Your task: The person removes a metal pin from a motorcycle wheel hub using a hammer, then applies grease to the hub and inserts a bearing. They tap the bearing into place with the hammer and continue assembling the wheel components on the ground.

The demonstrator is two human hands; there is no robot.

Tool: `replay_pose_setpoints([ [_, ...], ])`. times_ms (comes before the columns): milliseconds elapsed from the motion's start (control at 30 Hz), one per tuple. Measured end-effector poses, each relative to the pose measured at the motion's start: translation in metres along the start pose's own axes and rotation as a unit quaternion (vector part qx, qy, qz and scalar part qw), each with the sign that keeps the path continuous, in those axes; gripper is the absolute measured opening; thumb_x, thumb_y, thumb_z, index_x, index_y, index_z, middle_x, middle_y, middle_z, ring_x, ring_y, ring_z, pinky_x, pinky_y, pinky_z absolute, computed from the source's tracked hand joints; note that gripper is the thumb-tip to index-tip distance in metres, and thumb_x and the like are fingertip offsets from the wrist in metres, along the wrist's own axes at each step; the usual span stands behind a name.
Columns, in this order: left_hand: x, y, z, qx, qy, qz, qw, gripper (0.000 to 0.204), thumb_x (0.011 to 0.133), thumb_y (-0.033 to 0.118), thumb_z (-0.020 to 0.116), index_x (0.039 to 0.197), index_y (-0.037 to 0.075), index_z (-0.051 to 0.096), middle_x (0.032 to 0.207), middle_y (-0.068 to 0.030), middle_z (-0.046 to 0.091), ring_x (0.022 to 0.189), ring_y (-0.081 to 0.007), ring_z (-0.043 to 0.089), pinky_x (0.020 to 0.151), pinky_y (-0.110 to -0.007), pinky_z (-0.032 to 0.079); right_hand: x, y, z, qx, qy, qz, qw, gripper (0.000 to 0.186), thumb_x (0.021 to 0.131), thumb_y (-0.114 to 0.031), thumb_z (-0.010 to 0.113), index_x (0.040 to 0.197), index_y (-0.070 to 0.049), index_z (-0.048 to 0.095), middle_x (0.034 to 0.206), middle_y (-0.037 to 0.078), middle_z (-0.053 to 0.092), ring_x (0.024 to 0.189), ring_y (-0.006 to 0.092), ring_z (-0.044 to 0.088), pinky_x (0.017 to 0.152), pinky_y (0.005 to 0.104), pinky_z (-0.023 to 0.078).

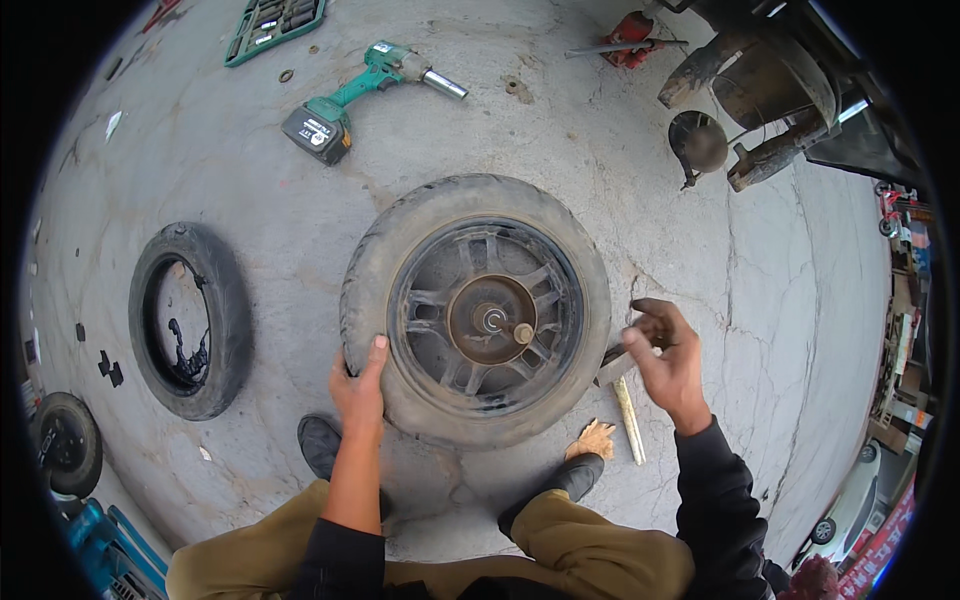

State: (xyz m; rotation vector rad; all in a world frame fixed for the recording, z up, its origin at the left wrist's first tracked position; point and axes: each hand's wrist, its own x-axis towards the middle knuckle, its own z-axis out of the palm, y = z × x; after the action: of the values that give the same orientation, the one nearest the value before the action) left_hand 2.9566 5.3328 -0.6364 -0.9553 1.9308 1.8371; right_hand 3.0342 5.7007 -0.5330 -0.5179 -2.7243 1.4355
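A scooter-type wheel with a dusty black tyre [562,225] and a spoked dark rim is in front of me, between my feet. An axle with a nut or bolt [523,333] shows near its hub. My left hand [358,390] grips the tyre's lower left edge, thumb on the sidewall and the other fingers mostly hidden behind it. Just off the tyre's right side, my right hand [668,355] is held with fingers bent and apart from the thumb, holding nothing that I can see. Beneath it on the ground lies a hammer [628,415] with a worn pale handle, its head close to the tyre.
A loose tyre [232,320] is at the left. Farther off lie a green cordless impact wrench [365,90] and a green socket case [275,25]. A red jack [630,40] and a vehicle's underparts [765,90] occupy the far right. A dry leaf [592,440] is near my right shoe [580,475].
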Motion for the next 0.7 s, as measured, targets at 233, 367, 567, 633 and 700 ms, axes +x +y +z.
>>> replay_pose_setpoints([
  [233,-0.039,0.089,0.022,0.057,-0.038,0.074,0.995,0.103,0.088,0.037,0.084,0.157,-0.017,0.031,0.155,-0.0326,0.045,0.143,-0.0368,0.048,0.12,-0.043,0.037,-0.156,0.173,0.011,-0.317,-0.034,0.176,0.931,0.052,0.088,-0.044,0.082,0.11,0.0,0.064,0.102,0.021,0.068,0.092,0.042,0.069,0.078,0.051,0.056],
  [367,-0.065,0.13,0.043,0.094,-0.098,0.14,0.981,0.099,0.088,0.031,0.084,0.157,-0.017,0.031,0.153,-0.0288,0.05,0.139,-0.0344,0.052,0.118,-0.041,0.039,-0.186,0.212,0.027,-0.279,0.123,0.121,0.944,0.034,0.089,-0.027,0.08,0.108,-0.003,0.064,0.103,0.02,0.067,0.091,0.0433,0.067,0.075,0.0525,0.054],
  [567,-0.095,0.167,0.063,0.188,-0.133,0.249,0.941,0.096,0.093,0.031,0.08,0.157,-0.018,0.028,0.153,-0.0279,0.049,0.139,-0.031,0.05,0.119,-0.039,0.037,-0.175,0.163,-0.024,-0.062,0.27,0.165,0.947,0.028,0.104,-0.027,0.068,0.102,-0.001,0.061,0.076,0.011,0.061,0.06,0.0288,0.062,0.056,0.0398,0.05],
  [633,-0.1,0.176,0.072,0.216,-0.163,0.281,0.921,0.096,0.094,0.032,0.079,0.158,-0.017,0.027,0.154,-0.0277,0.048,0.14,-0.0304,0.049,0.119,-0.038,0.037,-0.156,0.129,-0.018,0.297,0.246,0.246,0.889,0.034,0.109,-0.034,0.06,0.101,-0.001,0.058,0.074,0.006,0.057,0.054,0.0185,0.057,0.05,0.0335,0.047],
  [700,-0.112,0.187,0.071,0.227,-0.19,0.318,0.9,0.095,0.094,0.033,0.078,0.158,-0.017,0.027,0.155,-0.0274,0.046,0.141,-0.0301,0.048,0.119,-0.038,0.036,-0.143,0.089,-0.006,0.43,0.199,0.173,0.863,0.042,0.114,-0.042,0.049,0.101,-0.003,0.056,0.075,0.002,0.053,0.052,0.0093,0.05,0.047,0.027,0.042],
])
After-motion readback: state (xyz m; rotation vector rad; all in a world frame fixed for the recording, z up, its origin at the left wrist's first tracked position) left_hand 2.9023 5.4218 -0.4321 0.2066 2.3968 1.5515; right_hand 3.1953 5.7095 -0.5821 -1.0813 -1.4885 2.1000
